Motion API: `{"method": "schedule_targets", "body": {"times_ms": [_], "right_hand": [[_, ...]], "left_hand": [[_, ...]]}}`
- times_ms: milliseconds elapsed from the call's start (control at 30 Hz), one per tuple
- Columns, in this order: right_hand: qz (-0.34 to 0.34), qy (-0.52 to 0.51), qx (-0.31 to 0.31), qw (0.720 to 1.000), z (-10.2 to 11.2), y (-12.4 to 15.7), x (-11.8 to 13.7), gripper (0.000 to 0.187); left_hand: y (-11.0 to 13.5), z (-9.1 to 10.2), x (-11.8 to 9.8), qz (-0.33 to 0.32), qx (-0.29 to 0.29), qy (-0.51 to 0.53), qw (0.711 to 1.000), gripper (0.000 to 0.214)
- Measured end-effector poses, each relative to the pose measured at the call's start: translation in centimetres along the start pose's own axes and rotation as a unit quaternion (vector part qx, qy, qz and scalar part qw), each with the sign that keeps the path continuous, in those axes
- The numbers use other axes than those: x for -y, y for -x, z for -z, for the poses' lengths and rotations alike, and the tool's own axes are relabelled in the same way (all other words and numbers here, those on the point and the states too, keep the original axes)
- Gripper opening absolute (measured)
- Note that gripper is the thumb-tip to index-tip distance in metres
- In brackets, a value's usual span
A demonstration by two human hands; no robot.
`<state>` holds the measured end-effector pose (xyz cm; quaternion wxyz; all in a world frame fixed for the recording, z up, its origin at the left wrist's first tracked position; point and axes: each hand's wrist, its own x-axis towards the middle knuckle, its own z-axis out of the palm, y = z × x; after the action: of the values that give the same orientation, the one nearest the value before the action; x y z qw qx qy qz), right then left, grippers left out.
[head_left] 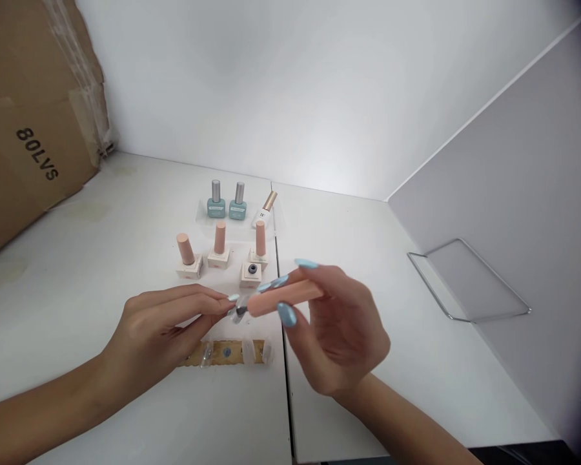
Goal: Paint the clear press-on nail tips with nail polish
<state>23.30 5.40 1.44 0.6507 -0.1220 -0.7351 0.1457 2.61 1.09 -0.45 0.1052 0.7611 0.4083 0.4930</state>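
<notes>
My left hand (157,323) pinches a clear false nail (235,316) between thumb and fingertips. In my right hand (341,329) is a nail polish brush (281,298), gripped by its peach cap and held nearly level. Its dark bristle end is at the false nail; whether it touches is hard to tell. Just beyond stands an uncapped nail polish bottle (250,276) with a dark neck. Below my hands lies a tan strip (217,352) with several clear false nails on it and a dark dot where one spot is bare.
Several peach-capped bottles (219,245) stand behind my hands. Farther back, a clear tray (201,216) holds two teal bottles (216,205) and a tilted white, gold-capped bottle (265,212). A cardboard box (33,116) is at left, a metal wire frame (469,278) at right. A seam splits the table.
</notes>
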Motion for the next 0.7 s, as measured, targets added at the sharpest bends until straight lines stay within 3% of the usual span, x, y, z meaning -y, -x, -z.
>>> {"method": "schedule_targets", "body": {"times_ms": [133,333,467,600,700], "right_hand": [[0.008,-0.007,0.021,1.000,-0.1,0.1,0.0,0.052],[-0.066,0.016,-0.042,0.997,-0.2,0.9,0.0,0.052],[-0.084,-0.048,-0.034,0.995,0.0,0.6,0.2,0.051],[-0.044,-0.057,0.017,0.997,0.1,0.5,0.1,0.050],[-0.067,-0.046,0.000,0.997,-0.1,0.8,-0.1,0.050]], "left_hand": [[-0.3,-0.1,0.0,-0.024,0.006,-0.009,1.000,0.015],[0.6,-0.3,0.5,-0.021,-0.002,-0.028,0.999,0.011],[0.6,-0.2,0.3,0.043,0.007,0.013,0.999,0.015],[-0.1,-0.2,-0.3,0.150,0.010,0.080,0.985,0.017],[-0.5,-0.3,-0.5,0.205,0.010,0.114,0.972,0.015]]}}
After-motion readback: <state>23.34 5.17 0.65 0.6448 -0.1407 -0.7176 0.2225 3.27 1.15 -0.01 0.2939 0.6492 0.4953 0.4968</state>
